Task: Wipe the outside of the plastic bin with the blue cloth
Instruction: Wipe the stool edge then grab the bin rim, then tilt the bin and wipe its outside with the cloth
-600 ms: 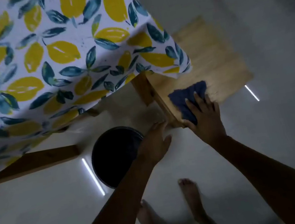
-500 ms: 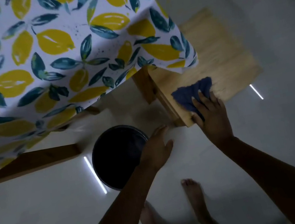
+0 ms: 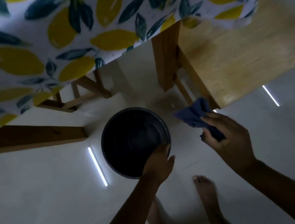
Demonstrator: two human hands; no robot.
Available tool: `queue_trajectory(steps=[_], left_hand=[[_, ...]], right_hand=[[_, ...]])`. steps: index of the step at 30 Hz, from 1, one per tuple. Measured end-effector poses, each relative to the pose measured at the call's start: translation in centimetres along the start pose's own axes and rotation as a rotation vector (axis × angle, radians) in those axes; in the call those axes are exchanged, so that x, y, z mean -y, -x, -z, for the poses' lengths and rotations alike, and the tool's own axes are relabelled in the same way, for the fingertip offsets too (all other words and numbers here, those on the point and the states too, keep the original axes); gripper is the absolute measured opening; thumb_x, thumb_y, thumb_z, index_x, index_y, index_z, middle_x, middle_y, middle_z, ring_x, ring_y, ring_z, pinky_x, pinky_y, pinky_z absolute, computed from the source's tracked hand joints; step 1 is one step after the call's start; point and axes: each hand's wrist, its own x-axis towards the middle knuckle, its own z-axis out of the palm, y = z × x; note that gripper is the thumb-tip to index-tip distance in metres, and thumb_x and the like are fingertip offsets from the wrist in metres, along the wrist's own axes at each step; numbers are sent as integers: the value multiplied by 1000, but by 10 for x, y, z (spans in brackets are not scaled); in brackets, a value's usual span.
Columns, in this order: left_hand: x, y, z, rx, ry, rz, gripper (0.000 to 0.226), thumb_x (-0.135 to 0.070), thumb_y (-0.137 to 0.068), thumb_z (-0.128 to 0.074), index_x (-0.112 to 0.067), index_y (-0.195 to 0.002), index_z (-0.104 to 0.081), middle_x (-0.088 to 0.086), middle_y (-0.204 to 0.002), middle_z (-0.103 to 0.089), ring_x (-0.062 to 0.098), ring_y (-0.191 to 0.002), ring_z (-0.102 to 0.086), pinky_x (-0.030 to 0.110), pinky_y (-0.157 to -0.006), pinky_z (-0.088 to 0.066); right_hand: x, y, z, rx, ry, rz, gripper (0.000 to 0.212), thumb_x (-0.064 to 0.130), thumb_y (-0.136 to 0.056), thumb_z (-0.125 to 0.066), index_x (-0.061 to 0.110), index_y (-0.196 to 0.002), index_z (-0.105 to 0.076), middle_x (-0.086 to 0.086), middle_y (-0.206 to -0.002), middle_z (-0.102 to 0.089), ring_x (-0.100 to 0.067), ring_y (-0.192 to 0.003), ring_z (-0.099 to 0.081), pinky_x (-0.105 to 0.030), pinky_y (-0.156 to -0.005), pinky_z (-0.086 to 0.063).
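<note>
A person looks straight down at a pale, glossy floor (image 3: pixel 43 217) in a dim room. At the centre of the frame stands a dark, round plastic bin (image 3: pixel 125 135), upright, its open mouth facing the camera, so its long axis runs straight up toward the viewer and its outer wall is almost entirely hidden from this angle.

The left hand (image 3: pixel 159 164) enters from the bottom centre and rests on the bin's lower right rim, fingers curled over the edge as if steadying it; how firmly it grips cannot be told. The right hand (image 3: pixel 225 138), right of centre, is closed around a bunched blue cloth (image 3: pixel 193 113), which sticks out from the fingers toward the upper left. The cloth is in the air just beside the bin's right side, near the rim but not touching it. The bin therefore lies to the left of the cloth hand, and this hand is the one placed to wipe. Judging from this, the wiping has not yet begun; the next move likely calls for bringing the cloth leftward and down onto the outer wall.

A table with a lemon-print tablecloth (image 3: pixel 71 36) fills the top of the frame, its hem hanging over the bin's far side. A light wooden stool (image 3: pixel 241 57) sits at the upper right, its leg close to the cloth. Space around the bin is tight at the top and right, open at the left and bottom. Two bare feet (image 3: pixel 204 186) stand at the bottom centre. Bright strip reflections mark the floor.
</note>
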Motion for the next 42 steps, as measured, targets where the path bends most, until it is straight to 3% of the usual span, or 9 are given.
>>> queue_trajectory(steps=[6,9,12,18,21,27,30,35,42], left_hand=[[58,-14,-74,121,-185,53,72,-46,-95,-47,-6,-150,-24,18,-148,-41,33,-134,-44,38,-110,-38],[79,-17,-98,-33,-438,-131,41,-41,-78,-72,-9,-104,-71,10,-88,-75,23,-75,-71,25,-64,-56],[90,-11,-102,-248,-615,-189,20,-14,-60,-72,-14,-80,-73,-2,-51,-63,13,-37,-55,16,-36,-37],[117,1,-37,-660,-452,-147,18,-28,-75,-72,-14,-80,-63,4,-46,-61,19,-30,-56,20,-30,-35],[134,5,-20,-740,-302,-17,37,-40,-92,-40,-12,-80,-59,6,-49,-62,23,-37,-59,27,-35,-44],[153,15,-49,-679,298,119,38,-36,-101,-37,-13,-81,-59,0,-74,-63,19,-68,-61,29,-63,-47],[156,7,-62,-641,356,148,40,-36,-101,-38,-10,-82,-60,2,-75,-63,21,-70,-62,33,-68,-50],[156,-12,-67,-561,332,122,37,-37,-101,-37,-15,-75,-51,-1,-71,-57,18,-66,-56,28,-59,-38],[158,-20,-69,-582,337,81,39,-37,-102,-35,-13,-80,-55,4,-75,-64,18,-68,-60,31,-63,-46]], right_hand=[[-24,70,-94,80,-246,-274,29,5,-85,-68,9,-114,-67,0,-102,-69,-14,-88,-68,-22,-79,-54],[-39,81,-127,65,-278,-321,26,3,-86,-65,11,-111,-68,1,-93,-69,-13,-83,-65,-13,-75,-49],[-49,80,-146,35,-298,-291,24,6,-89,-63,11,-112,-68,-3,-96,-70,-14,-87,-65,-19,-79,-50],[-39,62,-148,-53,-339,-191,24,11,-91,-62,15,-114,-67,-1,-102,-69,-6,-93,-63,-15,-81,-48],[-24,60,-143,-64,-351,-130,24,9,-91,-61,13,-115,-66,5,-104,-67,6,-94,-60,-9,-82,-45],[-32,91,-165,68,-225,34,22,8,-87,-64,8,-108,-68,1,-110,-68,-9,-101,-62,-11,-89,-44],[-52,115,-189,273,-98,128,32,20,-86,-62,12,-117,-66,8,-118,-62,-13,-109,-61,-7,-96,-38],[-83,134,-222,495,432,430,65,40,-93,-43,19,-152,-24,-7,-161,-17,-28,-147,-18,-44,-116,-21],[-82,91,-250,555,249,241,61,53,-98,-15,25,-152,-19,6,-160,-17,-14,-148,-14,-36,-116,-22]])
